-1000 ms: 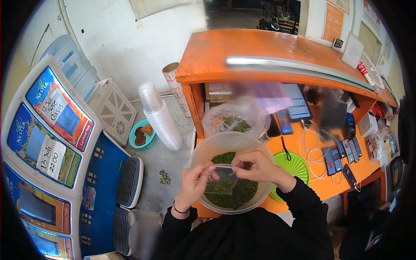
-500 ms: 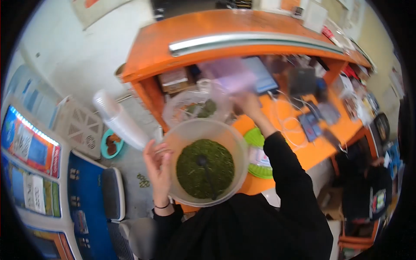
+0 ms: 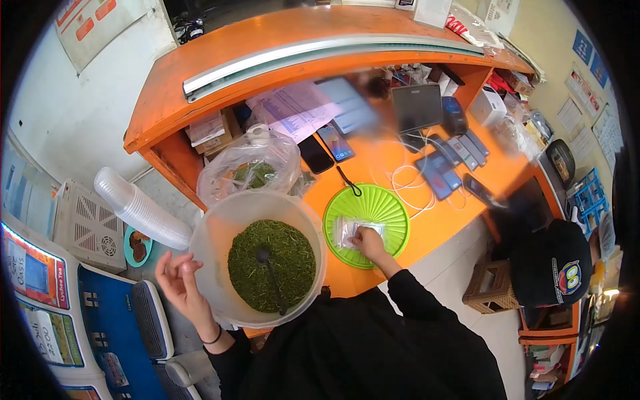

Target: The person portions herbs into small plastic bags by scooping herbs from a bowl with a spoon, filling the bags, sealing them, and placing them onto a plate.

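Note:
A large translucent plastic tub (image 3: 313, 267) stands in front of me, holding finely chopped green leaves (image 3: 293, 247) with a black spoon (image 3: 272, 280) lying in them. To the tub's left is my left hand (image 3: 183, 287), empty, its fingers bent and apart. A long stack of clear plastic cups (image 3: 143, 210) leans just above that hand. Over a round green lid (image 3: 393, 213) on the orange desk, my right hand (image 3: 368, 244) pinches at a pack of small clear plastic bags (image 3: 345, 230). Its fingertips are partly hidden against the pack.
A clear plastic bag with greens (image 3: 250, 167) sits behind the tub. Phones (image 3: 337, 143), white cables (image 3: 403, 177) and a dark tablet (image 3: 419, 107) lie across the desk (image 3: 427, 230). At right is another person's black cap (image 3: 553, 267). A freezer-like cabinet (image 3: 100, 320) stands left.
My right hand has come down from the papers at the back onto the small bags on the green lid. My left hand has moved away from the cup stack. The camera view has shifted.

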### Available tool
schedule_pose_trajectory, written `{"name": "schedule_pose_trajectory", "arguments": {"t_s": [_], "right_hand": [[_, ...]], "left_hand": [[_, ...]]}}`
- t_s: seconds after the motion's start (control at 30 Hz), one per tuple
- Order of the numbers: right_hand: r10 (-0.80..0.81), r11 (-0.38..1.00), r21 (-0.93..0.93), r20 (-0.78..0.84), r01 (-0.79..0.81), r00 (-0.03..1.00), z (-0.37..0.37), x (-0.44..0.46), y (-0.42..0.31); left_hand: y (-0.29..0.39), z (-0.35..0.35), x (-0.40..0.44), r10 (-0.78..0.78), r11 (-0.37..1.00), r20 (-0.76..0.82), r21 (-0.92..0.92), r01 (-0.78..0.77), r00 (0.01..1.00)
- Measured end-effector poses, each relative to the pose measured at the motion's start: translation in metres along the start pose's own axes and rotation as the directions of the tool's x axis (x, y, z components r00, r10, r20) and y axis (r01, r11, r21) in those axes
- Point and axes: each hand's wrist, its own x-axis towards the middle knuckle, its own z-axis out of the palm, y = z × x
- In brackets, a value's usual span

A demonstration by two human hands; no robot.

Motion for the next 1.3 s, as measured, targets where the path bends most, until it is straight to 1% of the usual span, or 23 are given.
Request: {"name": "schedule_pose_trajectory", "arguments": {"t_s": [0.1, 0.17, 0.2, 0.23, 0.3, 0.37, 0.43, 0.5, 0.57, 0.67, 0.7, 0.73, 0.8, 0.83, 0.87, 0.9, 0.93, 1.03, 1.07, 1.17, 1.23, 1.27, 1.3], "right_hand": [[0.088, 0.945, 0.299, 0.149, -0.13, 0.985, -0.011, 0.004, 0.002], [-0.023, 0.904, 0.427, 0.086, -0.016, 0.996, -0.029, 0.014, 0.017], [-0.077, 0.873, 0.487, 0.054, 0.041, 0.996, -0.041, 0.019, 0.025], [-0.08, 0.869, 0.492, 0.036, 0.052, 0.996, -0.062, 0.022, 0.023], [-0.078, 0.846, 0.532, 0.061, 0.034, 0.995, -0.102, 0.027, 0.023], [-0.075, 0.804, 0.594, 0.143, -0.025, 0.987, -0.127, 0.034, 0.032], [-0.112, 0.853, 0.521, 0.148, 0.019, 0.983, -0.145, 0.031, 0.025], [-0.201, 0.893, 0.427, 0.101, 0.14, 0.974, -0.15, 0.031, 0.023], [-0.357, 0.889, 0.315, 0.021, 0.332, 0.934, -0.141, 0.023, 0.02], [-0.444, 0.856, 0.321, 0.059, 0.404, 0.894, -0.127, 0.014, 0.017], [-0.481, 0.839, 0.319, 0.054, 0.442, 0.875, -0.125, 0.013, 0.017], [-0.558, 0.796, 0.254, -0.046, 0.55, 0.829, -0.128, 0.015, 0.018], [-0.388, 0.888, 0.103, -0.357, 0.449, 0.849, -0.133, 0.019, 0.025], [-0.301, 0.926, 0.046, -0.509, 0.375, 0.806, -0.135, 0.021, 0.028], [-0.084, 0.889, 0.373, -0.434, 0.264, 0.897, -0.134, 0.024, 0.036], [0.105, 0.748, 0.654, -0.283, 0.112, 0.953, -0.132, 0.026, 0.044], [0.242, 0.518, 0.853, -0.075, -0.063, 0.967, -0.131, 0.028, 0.051], [-0.004, 0.364, 0.92, 0.159, -0.147, 0.987, -0.138, 0.029, 0.06], [0.049, 0.448, 0.884, 0.128, -0.136, 0.991, -0.142, 0.03, 0.06], [-0.024, 0.614, 0.787, -0.062, 0.064, 0.998, -0.161, 0.036, 0.036], [-0.306, 0.791, 0.464, -0.262, 0.398, 0.915, -0.191, 0.035, 0.001], [-0.46, 0.803, 0.255, -0.309, 0.539, 0.832, -0.205, 0.035, -0.014], [-0.505, 0.802, 0.193, -0.285, 0.565, 0.815, -0.215, 0.036, -0.024]], "left_hand": [[0.044, 0.009, -0.024, 0.121, 0.985, 0.05, -0.131, -0.113, 0.991], [0.079, 0.016, -0.044, 0.181, 0.968, 0.299, -0.223, -0.116, 0.937], [0.087, 0.022, -0.048, 0.19, 0.948, 0.513, -0.317, -0.02, 0.837], [0.094, 0.029, -0.05, 0.214, 0.919, 0.694, -0.382, 0.098, 0.688], [0.109, 0.057, -0.05, 0.054, 0.984, 0.945, -0.105, 0.143, 0.324], [0.093, 0.098, -0.069, -0.05, 0.983, 0.967, 0.003, 0.184, 0.248], [0.053, 0.132, -0.093, -0.355, 0.797, 0.927, 0.231, 0.559, 0.123], [-0.017, 0.174, -0.126, -0.465, 0.805, 0.809, 0.217, 0.552, 0.359], [-0.07, 0.216, -0.154, -0.554, 0.737, 0.662, 0.107, 0.667, 0.505], [-0.111, 0.257, -0.165, -0.739, 0.384, 0.569, -0.084, 0.919, 0.36], [-0.122, 0.259, -0.166, -0.701, 0.349, 0.623, -0.126, 0.928, 0.348], [-0.13, 0.26, -0.166, -0.655, 0.31, 0.677, -0.164, 0.937, 0.335], [-0.133, 0.261, -0.168, -0.601, 0.262, 0.721, -0.231, 0.937, 0.345], [-0.13, 0.258, -0.165, -0.599, 0.26, 0.71, -0.264, 0.929, 0.37], [-0.128, 0.256, -0.163, -0.599, 0.257, 0.698, -0.298, 0.92, 0.393], [-0.128, 0.255, -0.161, -0.581, 0.225, 0.71, -0.329, 0.917, 0.397], [-0.129, 0.253, -0.159, -0.564, 0.193, 0.721, -0.358, 0.914, 0.402], [-0.134, 0.257, -0.159, -0.519, 0.182, 0.747, -0.379, 0.907, 0.416], [-0.136, 0.26, -0.16, -0.506, 0.191, 0.754, -0.376, 0.907, 0.419], [-0.123, 0.274, -0.159, -0.484, 0.019, 0.787, -0.427, 0.904, 0.382], [-0.124, 0.28, -0.164, -0.454, -0.018, 0.798, -0.452, 0.892, 0.396], [-0.125, 0.283, -0.167, -0.438, -0.038, 0.803, -0.466, 0.884, 0.404], [-0.12, 0.286, -0.166, -0.432, -0.096, 0.807, -0.484, 0.87, 0.402]]}}
